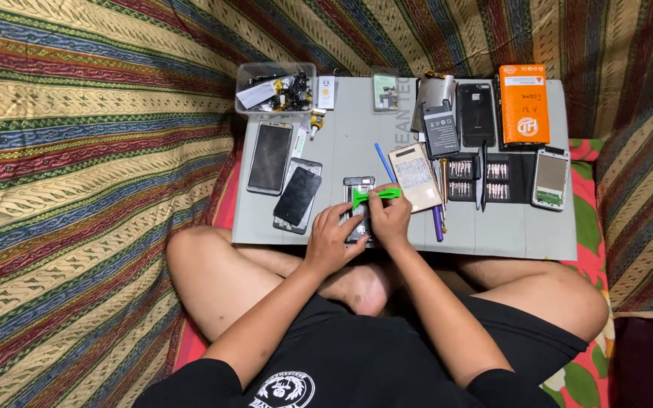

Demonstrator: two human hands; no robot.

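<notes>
Centrally, both hands work at the grey counter's (pixel 493 234) near edge: the left hand (pixel 332 236) steadies a small opened dark phone (pixel 358 208), while the right hand (pixel 389 217) pinches a bright green plastic pry tool (pixel 374 196) over it.

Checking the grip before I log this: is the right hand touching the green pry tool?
Touching. The head view shows the right hand with its fingers closed on the green pry tool above the opened phone; no gap shows.
</notes>
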